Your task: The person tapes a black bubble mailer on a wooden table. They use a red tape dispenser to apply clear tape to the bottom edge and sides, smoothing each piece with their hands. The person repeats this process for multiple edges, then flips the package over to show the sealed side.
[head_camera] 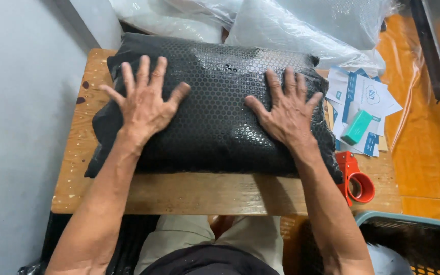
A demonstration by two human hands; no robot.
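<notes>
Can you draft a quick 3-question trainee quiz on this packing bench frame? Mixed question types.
1. True or false: both hands lie flat, fingers spread, on the black bubble-wrap parcel.
2. Which thing lies nearest the right hand? A) red tape dispenser B) teal block C) grey basket
3. Fill in: the parcel rests on a ____ table.

Key
1. True: the left hand and the right hand press on top, neither closed around anything.
2. B, on the blue-and-white paper slips.
3. Wooden.
</notes>
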